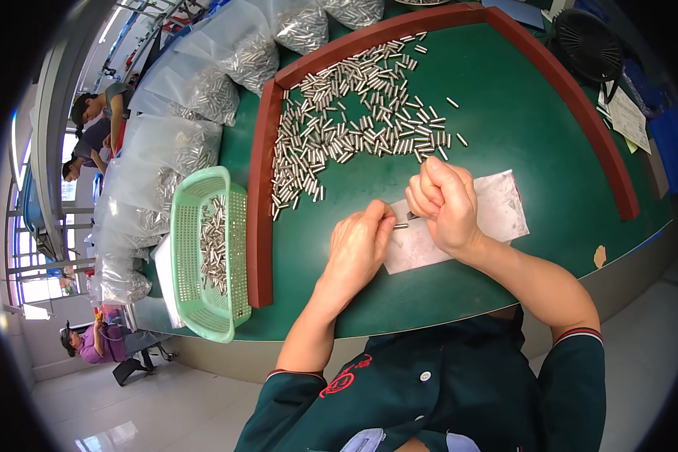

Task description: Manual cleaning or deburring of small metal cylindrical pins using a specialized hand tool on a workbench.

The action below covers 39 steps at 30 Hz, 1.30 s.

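My left hand [360, 242] is closed in a pinch over a stained white sheet [501, 207]. A short silver metal pin [401, 225] sticks out to the right from its fingertips. Close beside it, my right hand [446, 205] is curled into a fist, thumb on top. A small dark piece [411, 216] shows under its fingers, but most of it is hidden in the grip. Beyond both hands, many loose metal pins [354, 105] lie spread over the green tabletop [550, 143].
Reddish-brown rails [261, 203] border the pins. At the left stands a green plastic basket [237, 256] holding more pins. Clear bags of pins [211, 94] line the far left edge. A black fan [586, 45] and papers [627, 117] are at far right. Several people sit or stand beyond the table.
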Each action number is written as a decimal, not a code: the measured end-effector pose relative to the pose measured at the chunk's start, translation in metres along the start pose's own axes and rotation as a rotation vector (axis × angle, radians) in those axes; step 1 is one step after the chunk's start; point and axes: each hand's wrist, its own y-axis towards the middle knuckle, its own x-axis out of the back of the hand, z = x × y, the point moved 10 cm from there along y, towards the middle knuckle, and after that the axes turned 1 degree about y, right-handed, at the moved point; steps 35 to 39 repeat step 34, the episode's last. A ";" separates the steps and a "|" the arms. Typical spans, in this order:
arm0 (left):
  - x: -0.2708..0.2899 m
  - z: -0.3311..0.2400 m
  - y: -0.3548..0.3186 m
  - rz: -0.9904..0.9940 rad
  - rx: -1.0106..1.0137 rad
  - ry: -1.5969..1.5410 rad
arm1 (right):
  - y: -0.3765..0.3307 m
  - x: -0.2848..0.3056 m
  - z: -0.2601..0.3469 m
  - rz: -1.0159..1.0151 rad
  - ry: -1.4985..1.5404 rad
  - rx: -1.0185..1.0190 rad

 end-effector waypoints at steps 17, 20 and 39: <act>0.001 -0.003 -0.002 0.021 -0.008 -0.060 | -0.006 0.000 -0.005 0.013 0.132 -0.072; 0.002 -0.003 -0.002 0.001 -0.016 -0.064 | -0.005 0.000 -0.004 0.014 0.139 -0.072; 0.000 -0.004 0.000 0.020 0.011 -0.056 | -0.012 -0.015 -0.006 0.099 -0.044 -0.004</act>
